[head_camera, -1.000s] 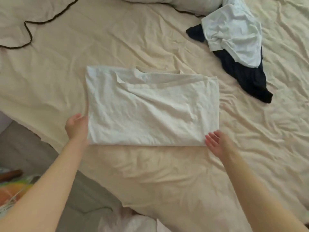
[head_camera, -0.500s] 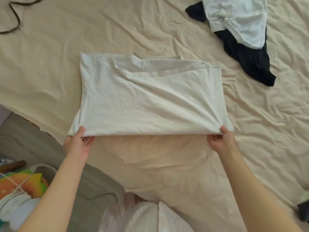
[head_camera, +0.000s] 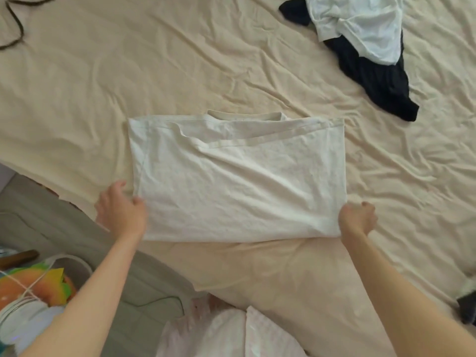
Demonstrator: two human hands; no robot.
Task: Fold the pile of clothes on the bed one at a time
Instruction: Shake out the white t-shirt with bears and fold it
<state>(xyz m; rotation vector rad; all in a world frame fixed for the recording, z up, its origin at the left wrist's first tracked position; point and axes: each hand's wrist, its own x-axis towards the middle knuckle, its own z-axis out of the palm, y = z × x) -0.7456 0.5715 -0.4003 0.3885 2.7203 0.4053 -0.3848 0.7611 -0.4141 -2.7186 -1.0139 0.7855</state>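
With the left hand (head_camera: 121, 212) and right hand (head_camera: 356, 219) each pinching a near corner of the white shirt (head_camera: 239, 176) at bed (head_camera: 77, 99) centre, carry both corners evenly toward 12 o'clock, aligning edges; unfolded pile (head_camera: 365, 47) lies at 1 o'clock.

Both bare forearms extend forward from the near edge. Left hand (head_camera: 121, 210), at near left, has fingers curled and thumb pinching a fabric corner. Right hand (head_camera: 356, 219), at near right, is closed in a fist, gripping the opposite corner.
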